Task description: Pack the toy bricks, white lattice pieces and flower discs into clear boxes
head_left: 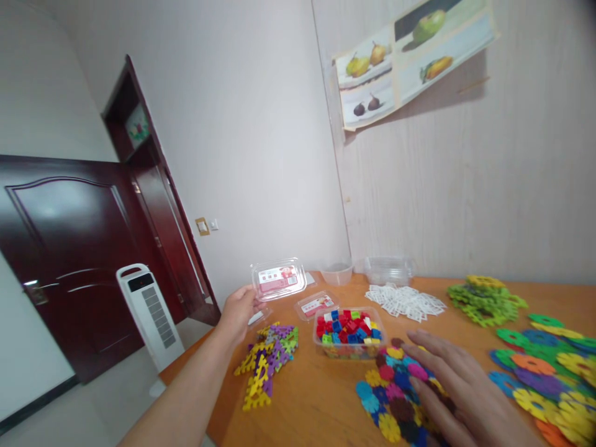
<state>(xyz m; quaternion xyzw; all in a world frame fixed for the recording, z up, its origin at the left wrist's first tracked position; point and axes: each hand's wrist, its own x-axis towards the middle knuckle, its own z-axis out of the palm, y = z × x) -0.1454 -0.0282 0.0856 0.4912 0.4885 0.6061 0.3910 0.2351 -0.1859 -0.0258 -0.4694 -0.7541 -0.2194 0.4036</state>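
Observation:
My left hand [239,310] grips the near left edge of a clear plastic lid [278,279] with a pink and white label, raised above the table's back left part. My right hand [454,388] is spread, fingers apart and holding nothing, over a pile of small colourful flower-shaped discs [388,397]. Between the hands stands a clear tub [349,351] filled with red, blue, green, yellow and white blocks. Behind it lies another labelled lid [316,305]. Purple, yellow and green notched pieces [267,363] lie below my left hand.
White pieces [405,301] lie in a heap before clear containers [388,270] by the wall. A round clear bowl [338,273] is beside them. Green pieces [484,301] and large flower discs [544,369] cover the right side. A white heater [151,316] stands left of the table.

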